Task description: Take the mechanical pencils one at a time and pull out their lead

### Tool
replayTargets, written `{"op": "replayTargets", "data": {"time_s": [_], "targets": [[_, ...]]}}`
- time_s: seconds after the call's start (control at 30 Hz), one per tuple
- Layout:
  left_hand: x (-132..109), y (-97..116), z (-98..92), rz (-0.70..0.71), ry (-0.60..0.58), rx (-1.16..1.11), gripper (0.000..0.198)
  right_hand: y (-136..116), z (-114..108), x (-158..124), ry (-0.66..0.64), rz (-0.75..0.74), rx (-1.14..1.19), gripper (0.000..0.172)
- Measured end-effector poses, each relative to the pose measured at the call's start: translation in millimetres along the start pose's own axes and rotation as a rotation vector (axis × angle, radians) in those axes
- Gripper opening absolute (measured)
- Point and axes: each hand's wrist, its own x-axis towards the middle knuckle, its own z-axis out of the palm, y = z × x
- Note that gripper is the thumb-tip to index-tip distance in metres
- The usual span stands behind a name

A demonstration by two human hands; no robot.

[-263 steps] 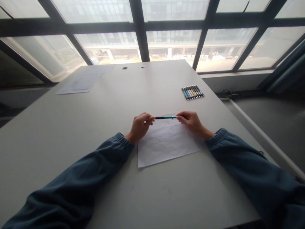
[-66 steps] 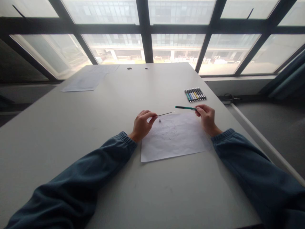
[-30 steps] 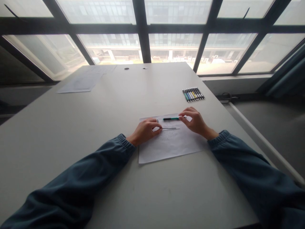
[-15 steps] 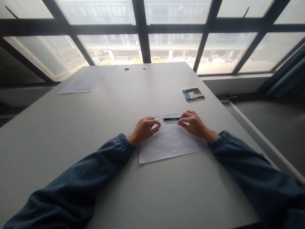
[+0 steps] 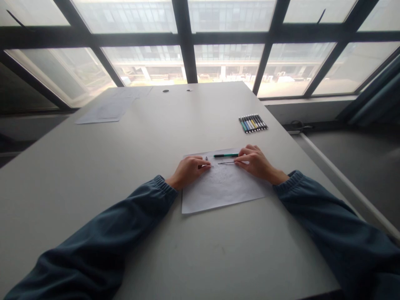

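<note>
A white sheet of paper with a faint pencil drawing lies on the grey table. On its far edge rests a green pen barrel, with a small grey pen tip piece to its left. My right hand pinches the right end of a thin dark pen refill held just above the paper, and its fingers also reach the barrel's right end. My left hand rests on the paper's left corner with fingers curled together, a short gap from the refill's free end.
A row of several coloured marker pens lies at the table's right edge. Loose paper sheets sit at the far left. Two round cable holes mark the far edge below the windows. The table drops off to the floor on the right.
The pen was taken apart: my left hand pulled out the refill and my right hand laid the barrel on the paper. The refill has now passed from left hand to right.
</note>
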Motion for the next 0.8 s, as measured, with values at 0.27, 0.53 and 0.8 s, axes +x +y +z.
{"op": "replayTargets", "data": {"time_s": [0.27,0.53,0.8], "targets": [[1,6,-1.7,-0.01,0.175,-0.09,0.037,-5,-1,2,0.177,0.084,0.087,0.024],[3,5,-4.2,-0.118,0.369,-0.204,0.058,11,0,8,0.607,0.498,0.303,0.029],[4,4,-3.6,-0.142,0.354,-0.193,0.054,22,5,11,0.64,0.65,0.426,0.027]]}}
